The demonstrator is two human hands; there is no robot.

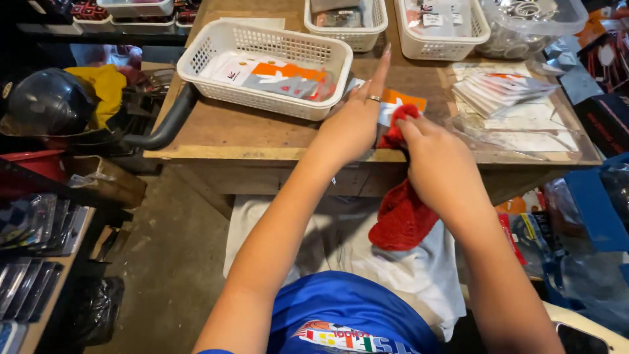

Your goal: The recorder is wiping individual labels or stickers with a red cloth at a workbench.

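Nearest the camera, a blue shirt and pale shorts are seen, with the shirt cut off by the lower edge. A red cloth (401, 213) is hung over the lap and drawn up to the front edge of the wooden table (249, 134); its upper end is gripped in the right hand (438, 160), whose fingers are curled together around it, the fingertips being hidden in the fabric. Just beyond, an orange-and-white packet (401, 103) is lain flat on the table, mostly covered by both hands, so its full outline cannot be made out. It is pressed down by the left hand (357, 121), whose fingers are held straight and close together, with a ring worn on one; the index finger is stretched toward the far baskets.

To the left of that hand, a white slotted basket (216, 49) is set at an angle on the table, and white, orange and grey flat packets are laid inside it. To the right, a stack of flat white packets (501, 88) is rested on clear plastic sheeting.

Along the far edge, two more white baskets (445, 33) are cut off by the top of the frame; small bagged items are held in them, though their kind cannot be told. Beside these, a clear plastic tub (537, 23) of metal rings is partly shown. At far left, a dark helmet (49, 101) is placed off the table beside a yellow cloth.
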